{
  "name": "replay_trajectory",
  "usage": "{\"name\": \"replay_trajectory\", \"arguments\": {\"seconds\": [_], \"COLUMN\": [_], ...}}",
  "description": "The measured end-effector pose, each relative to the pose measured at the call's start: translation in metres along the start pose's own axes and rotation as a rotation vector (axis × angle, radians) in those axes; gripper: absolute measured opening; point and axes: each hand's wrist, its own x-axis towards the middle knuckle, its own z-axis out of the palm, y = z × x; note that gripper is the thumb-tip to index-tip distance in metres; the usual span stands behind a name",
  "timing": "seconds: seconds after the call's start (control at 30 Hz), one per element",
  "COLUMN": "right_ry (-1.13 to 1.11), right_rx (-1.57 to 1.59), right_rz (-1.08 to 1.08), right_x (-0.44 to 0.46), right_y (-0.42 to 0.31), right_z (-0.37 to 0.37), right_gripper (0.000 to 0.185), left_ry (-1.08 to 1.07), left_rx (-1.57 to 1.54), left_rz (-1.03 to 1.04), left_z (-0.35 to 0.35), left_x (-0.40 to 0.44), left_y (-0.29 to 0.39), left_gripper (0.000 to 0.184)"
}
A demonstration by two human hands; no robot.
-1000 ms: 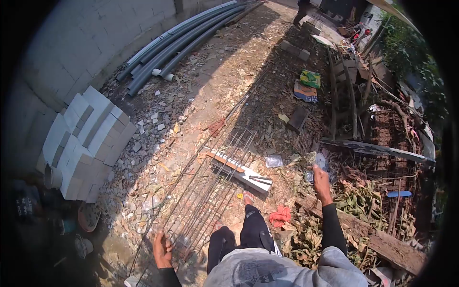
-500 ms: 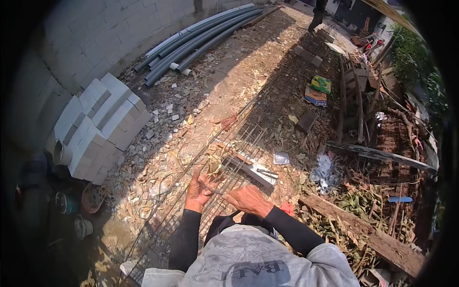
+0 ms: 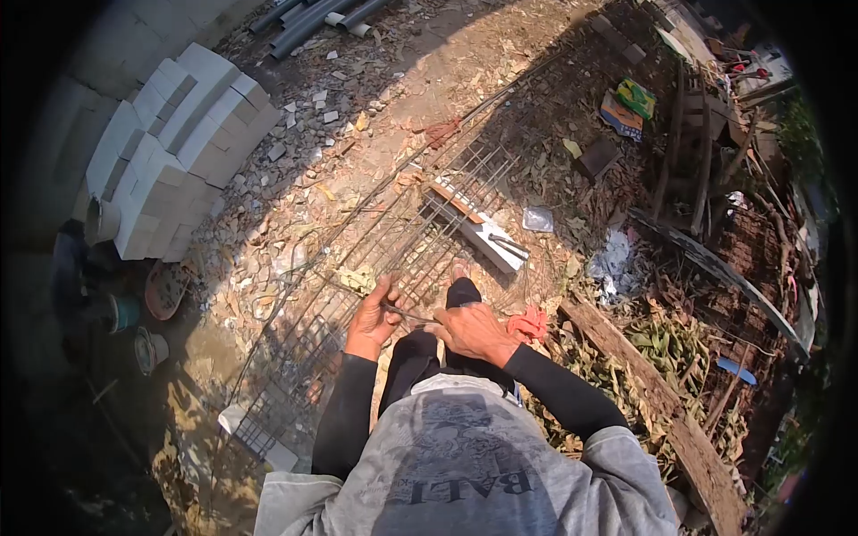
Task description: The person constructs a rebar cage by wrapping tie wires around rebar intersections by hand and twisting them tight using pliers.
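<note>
My left hand (image 3: 374, 319) is closed, its thumb and fingers pinching one end of a thin dark piece of wire or rod (image 3: 411, 315). The other end runs into my right hand (image 3: 474, 330), which is closed with its back turned up. Both hands are in front of my waist, above my legs. Just beyond them lies a steel rebar cage (image 3: 399, 243) made of long bars and crosswise pieces. A white block (image 3: 490, 242) rests by its far right end, with a dark slim tool (image 3: 508, 243) on top.
Pale blocks (image 3: 183, 147) are stacked at the left, near several buckets (image 3: 150, 348). Grey pipes (image 3: 313, 25) lie along the wall. To the right are a wooden plank (image 3: 639, 380), a red cloth (image 3: 527, 323), dry leaves and scrap timber. Rubble covers the ground.
My view has tipped downward, so the pipes sit higher and my legs show more. Both hands have stayed on the thin piece, now seen nearer my body.
</note>
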Motion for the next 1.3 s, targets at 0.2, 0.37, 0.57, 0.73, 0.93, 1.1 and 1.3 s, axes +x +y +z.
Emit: {"name": "replay_trajectory", "arguments": {"seconds": [0.2, 0.37, 0.57, 0.73, 0.93, 1.1, 1.3], "right_ry": [-0.017, 0.067, 0.410, 0.446, 0.388, 0.112, 0.197], "right_rx": [0.174, 0.296, 0.181, -0.080, -0.295, -0.371, -0.272], "right_rz": [0.116, -0.005, 0.170, 0.233, 0.163, 0.274, 0.373], "right_x": [0.042, 0.065, 0.127, 0.203, 0.317, 0.374, 0.354], "right_y": [0.003, 0.051, 0.197, 0.283, 0.391, 0.496, 0.511], "right_z": [0.013, 0.028, -0.036, -0.125, -0.024, 0.165, 0.241], "right_gripper": [0.039, 0.032, 0.019, 0.023, 0.027, 0.024, 0.054], "left_ry": [0.534, 0.733, 0.395, 0.748, 1.026, 0.971, 0.932], "left_rx": [-0.013, 0.195, 0.772, 0.540, 0.418, 0.062, -0.319], "left_rz": [0.244, 0.287, 0.035, 0.085, 0.331, 0.326, 0.184], "left_z": [0.023, 0.036, 0.029, -0.022, -0.049, -0.046, -0.064], "left_x": [0.008, 0.050, 0.088, 0.091, 0.100, 0.132, 0.149], "left_y": [0.019, 0.023, 0.020, 0.000, -0.038, -0.063, -0.100], "left_gripper": [0.058, 0.065, 0.088, 0.080, 0.063, 0.055, 0.052]}}
